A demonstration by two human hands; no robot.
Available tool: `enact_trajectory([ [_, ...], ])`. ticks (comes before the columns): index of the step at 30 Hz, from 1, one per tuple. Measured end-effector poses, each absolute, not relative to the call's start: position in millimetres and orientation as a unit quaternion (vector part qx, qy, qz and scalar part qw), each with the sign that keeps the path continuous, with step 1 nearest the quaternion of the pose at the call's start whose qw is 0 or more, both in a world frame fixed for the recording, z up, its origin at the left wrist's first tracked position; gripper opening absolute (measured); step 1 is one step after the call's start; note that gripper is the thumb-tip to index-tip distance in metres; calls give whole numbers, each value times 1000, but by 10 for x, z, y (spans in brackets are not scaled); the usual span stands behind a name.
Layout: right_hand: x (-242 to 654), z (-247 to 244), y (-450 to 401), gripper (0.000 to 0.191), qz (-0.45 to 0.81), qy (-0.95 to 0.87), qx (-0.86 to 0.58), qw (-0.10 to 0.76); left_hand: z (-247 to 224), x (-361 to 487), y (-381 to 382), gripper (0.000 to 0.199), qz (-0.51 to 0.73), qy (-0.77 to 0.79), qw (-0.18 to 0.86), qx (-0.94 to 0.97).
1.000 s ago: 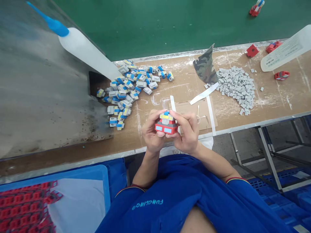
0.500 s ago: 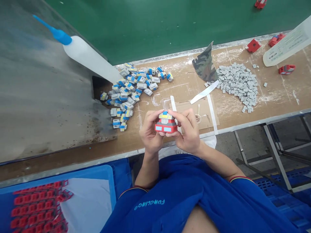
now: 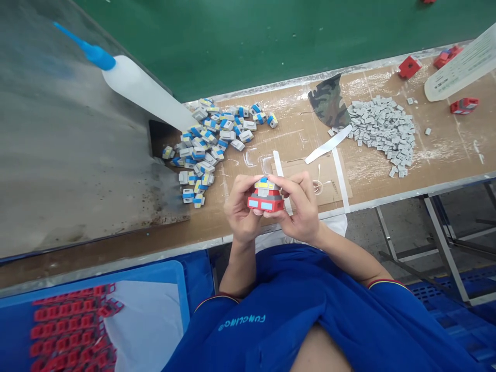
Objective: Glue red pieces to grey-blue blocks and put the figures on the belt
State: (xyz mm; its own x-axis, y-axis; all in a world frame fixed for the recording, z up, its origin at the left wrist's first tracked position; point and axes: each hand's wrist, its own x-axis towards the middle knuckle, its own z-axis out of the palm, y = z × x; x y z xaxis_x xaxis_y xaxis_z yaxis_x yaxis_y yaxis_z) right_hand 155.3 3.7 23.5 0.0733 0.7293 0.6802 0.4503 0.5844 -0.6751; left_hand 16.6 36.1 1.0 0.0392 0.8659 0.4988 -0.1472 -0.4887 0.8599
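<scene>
Two hands close around a red and grey block toy [image 3: 265,197], holding it just over the front edge of the desk [image 3: 294,137]. The left hand [image 3: 241,214] cups one side and the right hand [image 3: 299,209] curls over the other, both nearly shut and firmly on it. The toy's long axis runs side to side, its pale blue windows facing the person and its yellow-and-blue top pointing away. A narrow white strip [image 3: 281,178] lies just behind it, beside a cardboard sheet [image 3: 321,181]. Left, chunky grey, blue and yellow blocks [image 3: 201,150] heap beside a white squeeze bottle [image 3: 145,90]. Right, small grey tiles [image 3: 382,134] spread near a camouflage cloth [image 3: 328,102].
</scene>
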Motion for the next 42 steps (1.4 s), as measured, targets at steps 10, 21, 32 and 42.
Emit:
enact_trajectory([
  [10, 1623, 292, 134, 71, 147, -727, -417, 525, 1, 418, 86, 64, 585, 302, 669, 345],
  [21, 1632, 298, 123, 51, 94, -721, -418, 544, 93, 489, 48, 71, 544, 310, 726, 284],
  [32, 1614, 249, 117, 49, 54, -711, -424, 558, 76, 481, 37, 65, 556, 300, 722, 280],
  [42, 1611, 211, 100, 63, 85, -716, -408, 559, 6, 429, 22, 59, 559, 309, 709, 299],
])
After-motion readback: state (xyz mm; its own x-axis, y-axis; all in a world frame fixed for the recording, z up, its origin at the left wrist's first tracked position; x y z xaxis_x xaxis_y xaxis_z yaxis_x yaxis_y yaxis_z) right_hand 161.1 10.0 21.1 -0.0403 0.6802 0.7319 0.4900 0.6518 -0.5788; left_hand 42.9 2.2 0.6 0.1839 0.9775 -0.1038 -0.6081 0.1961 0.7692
